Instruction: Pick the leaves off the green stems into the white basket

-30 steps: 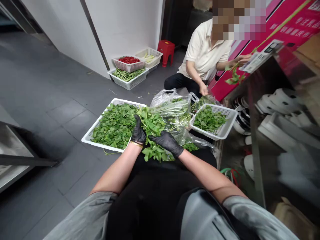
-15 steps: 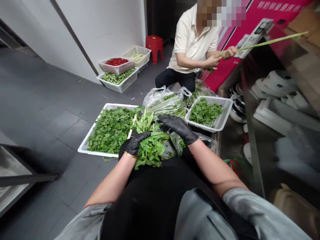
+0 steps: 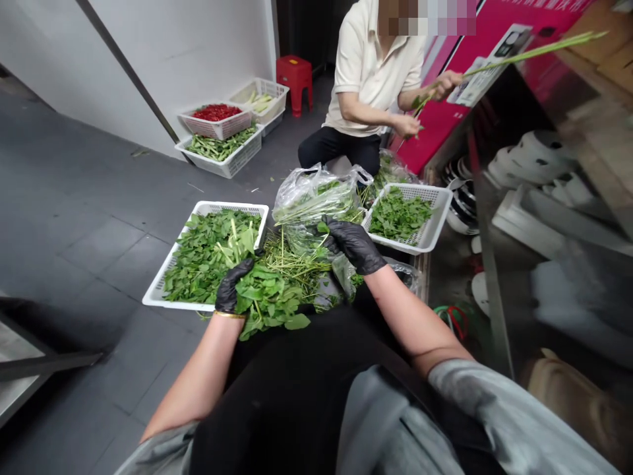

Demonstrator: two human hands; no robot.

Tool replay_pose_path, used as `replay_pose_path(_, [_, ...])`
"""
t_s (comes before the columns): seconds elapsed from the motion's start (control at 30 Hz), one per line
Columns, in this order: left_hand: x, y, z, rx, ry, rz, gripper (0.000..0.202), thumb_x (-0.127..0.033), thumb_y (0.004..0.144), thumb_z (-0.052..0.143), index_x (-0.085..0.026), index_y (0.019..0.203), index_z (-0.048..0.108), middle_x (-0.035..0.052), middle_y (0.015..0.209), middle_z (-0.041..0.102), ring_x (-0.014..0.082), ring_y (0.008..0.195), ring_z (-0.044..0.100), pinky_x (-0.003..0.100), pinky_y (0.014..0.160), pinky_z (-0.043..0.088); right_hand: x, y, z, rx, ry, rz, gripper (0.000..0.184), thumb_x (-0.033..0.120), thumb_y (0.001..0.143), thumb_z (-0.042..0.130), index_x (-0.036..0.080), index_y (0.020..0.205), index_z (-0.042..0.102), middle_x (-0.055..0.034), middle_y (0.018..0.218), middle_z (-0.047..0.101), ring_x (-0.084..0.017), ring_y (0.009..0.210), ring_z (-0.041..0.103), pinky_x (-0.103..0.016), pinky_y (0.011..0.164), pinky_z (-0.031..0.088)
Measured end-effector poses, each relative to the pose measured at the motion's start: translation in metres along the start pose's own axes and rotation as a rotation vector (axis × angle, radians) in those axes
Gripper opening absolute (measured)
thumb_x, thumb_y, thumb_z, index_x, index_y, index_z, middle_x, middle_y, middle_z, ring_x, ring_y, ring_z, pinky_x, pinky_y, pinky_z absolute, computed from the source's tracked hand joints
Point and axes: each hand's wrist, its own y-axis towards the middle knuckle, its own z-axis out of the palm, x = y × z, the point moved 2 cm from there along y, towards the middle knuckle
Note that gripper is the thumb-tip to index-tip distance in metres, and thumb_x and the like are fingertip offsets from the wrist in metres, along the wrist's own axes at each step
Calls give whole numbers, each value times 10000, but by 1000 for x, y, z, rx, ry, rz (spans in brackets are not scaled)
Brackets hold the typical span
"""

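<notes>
My left hand (image 3: 235,285), in a black glove, is closed round a bunch of leafy greens (image 3: 271,297) above my lap. Pale cut stems stick up past its thumb, and broad leaves hang toward me. Off to the right, my gloved right hand (image 3: 357,245) pinches a small leafy sprig (image 3: 323,227) at its fingertips. Between the hands lies a heap of thin green stems (image 3: 301,262). Beyond it stands a clear plastic bag (image 3: 309,191) of greens. A white basket (image 3: 147,295) filled with picked leaves is beside my left hand.
A smaller white basket (image 3: 440,221) of leaves sits at right. Across from me a co-worker (image 3: 368,79) holds long green stalks (image 3: 534,56). By the wall are stacked baskets, one with red chillies (image 3: 222,112), and a red stool (image 3: 295,74). Shoes (image 3: 534,161) fill a rack at right.
My left hand has moved left with its bunch, away from my right hand, which now shows a small sprig at its fingertips. The co-worker's hands have drawn apart. The view has shifted slightly.
</notes>
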Motion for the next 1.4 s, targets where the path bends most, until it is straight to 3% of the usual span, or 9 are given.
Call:
replay_pose_path(0.13, [10,-7,-3,107,127,-17,397,-234,574,851,-158,962,804,91,951,804,342,971,752,471,926,618,-8,-5,28,98,60,11,427,514,709,779,149,932,783,4,595,688,-97,457,545,-222,462,401])
replay_pose_path(0.27, [22,-8,-6,88,221,-42,412,-158,503,856,-128,911,799,94,852,794,386,961,750,497,879,627,-11,-13,42,115,99,-5,384,495,710,769,155,888,769,17,576,669,-98,466,545,-227,481,416])
replay_pose_path(0.37, [24,-9,-3,129,120,-142,341,-236,543,808,-149,872,779,95,799,776,368,922,758,496,843,632,-5,-9,33,75,157,-26,368,440,690,788,158,925,765,17,607,683,-93,487,542,-219,482,409])
replay_pose_path(0.57, [19,-14,8,152,78,-88,298,-338,569,750,-222,842,723,45,705,731,353,941,744,475,883,603,4,-4,-8,-162,341,-126,410,412,643,808,183,979,759,-30,927,776,-57,536,523,-198,481,394])
replay_pose_path(0.7, [22,-12,8,219,98,-65,283,-275,550,743,-216,825,717,32,718,736,292,778,739,424,782,610,7,-24,-1,30,148,-61,460,447,717,802,175,1087,776,-33,785,758,-111,546,580,-233,492,456])
replay_pose_path(0.87, [23,-10,11,353,251,-34,349,-231,498,755,-187,843,731,97,805,763,349,866,747,478,800,613,21,-29,10,345,85,60,553,414,699,847,203,1202,757,-41,936,784,-123,604,640,-218,490,485])
replay_pose_path(1.03, [19,-12,7,352,332,-16,291,-247,464,730,-193,750,736,83,699,737,349,829,746,459,752,619,10,-29,8,604,4,219,411,404,698,860,181,1039,809,-21,784,763,-113,537,612,-208,452,454])
replay_pose_path(1.23, [17,-8,-2,291,371,-30,305,-231,442,773,-234,747,766,31,677,733,236,604,666,366,578,571,-9,-26,7,208,271,83,287,405,686,832,146,797,778,-8,677,698,-57,479,482,-190,444,373])
replay_pose_path(1.4, [18,-12,4,220,131,5,231,-234,466,763,-216,696,741,-15,658,711,182,625,662,324,650,598,-17,-23,-18,-44,387,4,304,403,644,846,169,802,734,18,671,670,-48,487,435,-172,440,340])
